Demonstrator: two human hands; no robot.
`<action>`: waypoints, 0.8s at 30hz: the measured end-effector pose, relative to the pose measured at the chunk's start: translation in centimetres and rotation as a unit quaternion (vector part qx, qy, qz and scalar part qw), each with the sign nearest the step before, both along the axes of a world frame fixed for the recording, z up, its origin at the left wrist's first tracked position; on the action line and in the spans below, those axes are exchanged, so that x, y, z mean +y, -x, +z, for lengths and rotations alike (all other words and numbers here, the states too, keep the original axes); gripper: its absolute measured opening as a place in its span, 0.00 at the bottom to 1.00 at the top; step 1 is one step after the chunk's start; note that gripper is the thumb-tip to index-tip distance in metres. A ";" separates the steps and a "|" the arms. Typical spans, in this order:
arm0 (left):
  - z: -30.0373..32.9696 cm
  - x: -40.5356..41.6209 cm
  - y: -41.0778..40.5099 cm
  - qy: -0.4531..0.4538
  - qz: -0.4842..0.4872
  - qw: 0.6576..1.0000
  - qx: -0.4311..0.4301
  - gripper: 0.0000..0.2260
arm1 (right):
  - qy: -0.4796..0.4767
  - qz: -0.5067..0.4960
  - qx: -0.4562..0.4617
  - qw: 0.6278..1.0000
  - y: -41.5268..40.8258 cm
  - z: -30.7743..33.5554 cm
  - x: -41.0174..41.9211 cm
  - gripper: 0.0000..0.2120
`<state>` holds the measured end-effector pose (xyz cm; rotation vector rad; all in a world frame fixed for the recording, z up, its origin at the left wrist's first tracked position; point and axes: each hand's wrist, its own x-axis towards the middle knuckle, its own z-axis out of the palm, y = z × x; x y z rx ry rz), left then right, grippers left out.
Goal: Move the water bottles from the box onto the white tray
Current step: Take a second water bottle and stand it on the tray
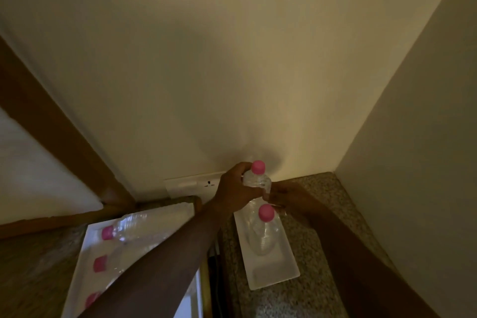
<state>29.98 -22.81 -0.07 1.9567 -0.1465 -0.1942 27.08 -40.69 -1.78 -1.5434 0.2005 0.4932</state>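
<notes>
My left hand (233,192) grips a clear water bottle with a pink cap (256,179), held upright above the far end of the white tray (273,275). My right hand (287,197) touches the same bottle's lower part from the right. A second pink-capped bottle (264,232) stands on the tray just below them. The white box (85,263) at the lower left holds three more bottles lying on their sides, pink caps to the left (107,232). My left forearm covers part of the box.
The tray rests on a speckled stone counter (317,214) in a corner between two cream walls. A white wall socket (196,184) sits behind my left hand. A brown wooden frame (51,124) runs along the left.
</notes>
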 end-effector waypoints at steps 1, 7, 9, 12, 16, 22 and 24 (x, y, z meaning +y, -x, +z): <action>-0.4 -0.1 0.0 -0.002 0.001 1.000 0.008 0.27 | 0.004 -0.004 -0.002 1.000 0.1 -0.5 0.0 0.12; -1.1 0.0 -0.6 0.010 -0.008 0.999 0.034 0.29 | 0.068 -0.005 -0.034 0.997 0.4 -2.4 0.7 0.17; -1.2 0.3 -0.8 0.021 -0.008 0.999 0.039 0.28 | 0.062 -0.016 -0.038 0.997 0.1 -2.7 0.9 0.17; -1.2 0.7 -0.9 0.031 -0.009 0.999 0.037 0.27 | 0.040 -0.022 -0.040 0.998 0.0 -3.0 1.0 0.16; -1.3 0.9 -1.0 0.035 -0.018 0.998 0.041 0.27 | 0.029 -0.014 -0.042 0.999 0.0 -3.5 0.9 0.17; -1.3 1.0 -0.6 0.030 -0.056 0.997 0.045 0.27 | 0.025 -0.030 -0.012 0.999 0.0 -4.4 0.8 0.20; -1.4 1.1 -0.4 0.022 -0.061 0.997 0.043 0.28 | 0.027 -0.030 -0.005 0.999 0.1 -4.6 0.9 0.20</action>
